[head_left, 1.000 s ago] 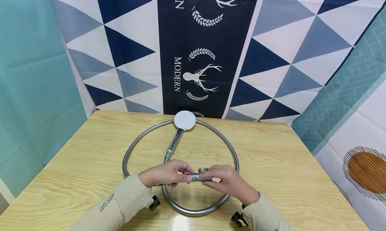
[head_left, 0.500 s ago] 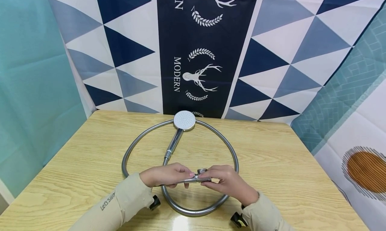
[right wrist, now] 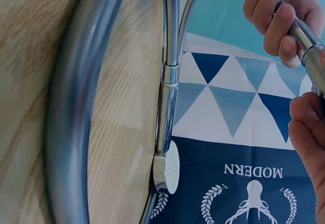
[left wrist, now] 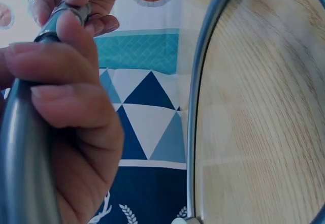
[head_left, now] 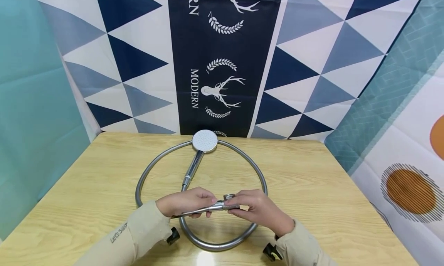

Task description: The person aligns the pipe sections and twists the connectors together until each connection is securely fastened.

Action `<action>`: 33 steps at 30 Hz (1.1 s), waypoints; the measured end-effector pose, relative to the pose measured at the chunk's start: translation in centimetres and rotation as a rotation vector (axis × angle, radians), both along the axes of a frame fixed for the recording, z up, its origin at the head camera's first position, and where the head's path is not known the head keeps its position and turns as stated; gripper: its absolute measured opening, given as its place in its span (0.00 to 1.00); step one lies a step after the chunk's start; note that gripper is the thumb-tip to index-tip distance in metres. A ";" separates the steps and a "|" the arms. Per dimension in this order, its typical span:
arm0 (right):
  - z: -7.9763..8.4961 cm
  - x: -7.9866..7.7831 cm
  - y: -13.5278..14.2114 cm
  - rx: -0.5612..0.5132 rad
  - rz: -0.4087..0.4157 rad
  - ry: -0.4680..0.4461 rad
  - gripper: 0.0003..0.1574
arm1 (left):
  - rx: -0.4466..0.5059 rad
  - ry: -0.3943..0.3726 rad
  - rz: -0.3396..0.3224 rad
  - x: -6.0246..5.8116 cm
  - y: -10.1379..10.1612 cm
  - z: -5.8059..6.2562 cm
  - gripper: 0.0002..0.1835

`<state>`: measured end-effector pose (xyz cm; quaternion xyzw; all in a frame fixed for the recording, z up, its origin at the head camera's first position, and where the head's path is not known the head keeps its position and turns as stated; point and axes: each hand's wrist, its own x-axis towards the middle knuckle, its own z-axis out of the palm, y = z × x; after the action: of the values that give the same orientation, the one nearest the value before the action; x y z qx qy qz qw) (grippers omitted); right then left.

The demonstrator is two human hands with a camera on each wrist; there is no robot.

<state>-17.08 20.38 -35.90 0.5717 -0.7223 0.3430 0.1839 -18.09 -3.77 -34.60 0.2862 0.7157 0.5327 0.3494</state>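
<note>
In the head view, a grey shower hose [head_left: 215, 247] lies in a big loop on the table. My left hand [head_left: 189, 202] grips its raised end just behind the chrome hose nut [head_left: 216, 206]; in the left wrist view, the fingers [left wrist: 76, 104] curl round the hose. My right hand [head_left: 256, 208] pinches a small metal valve [head_left: 229, 197] with a round knob on top, partly covered by the fingers. Nut and valve meet end to end; how far they are joined cannot be seen. Beyond the hands lies the hand shower [head_left: 205, 141], spray face up, its chrome handle joined to the hose.
The wooden table [head_left: 295, 173] reaches back to a patterned cloth [head_left: 222, 65] hanging behind it. A teal cloth [head_left: 38, 104] hangs on the left and a printed one [head_left: 399, 150] on the right. Black wrist devices [head_left: 270, 252] sit beneath the sleeves.
My left thumb and fingers have shifted on the nut and hose end, baring more of the hose. The right hand keeps hold of the valve. The head view has turned slightly right.
</note>
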 end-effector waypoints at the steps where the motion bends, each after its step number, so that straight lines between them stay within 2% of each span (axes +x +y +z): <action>1: 0.0 0.0 0.0 0.000 -0.002 -0.001 0.10 | 0.001 0.012 0.013 0.1 -0.1 0.0 0.16; 6: -0.1 0.0 0.0 0.010 -0.023 -0.013 0.10 | 0.019 0.073 0.063 0.5 0.0 0.0 0.12; 14: -0.6 -0.1 0.4 0.008 -0.051 -0.038 0.10 | 0.016 0.111 0.124 0.7 0.6 -0.3 0.10; 18: -0.6 -0.1 0.4 0.002 -0.034 -0.053 0.10 | 0.004 0.089 0.089 0.6 0.6 -0.4 0.14; 24: -0.6 0.1 0.3 0.013 -0.024 -0.077 0.13 | 0.012 0.028 -0.059 0.3 0.4 -0.5 0.18; 27: -0.8 0.1 0.3 0.017 -0.022 -0.073 0.12 | 0.007 0.010 -0.060 0.3 0.4 -0.6 0.17; 33: -0.8 0.1 0.3 0.016 -0.017 -0.033 0.11 | 0.018 0.000 -0.014 0.4 0.6 -0.7 0.14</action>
<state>-16.99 20.68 -36.72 0.5611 -0.7328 0.3450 0.1704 -17.72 -3.15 -35.34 0.2942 0.7088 0.5366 0.3508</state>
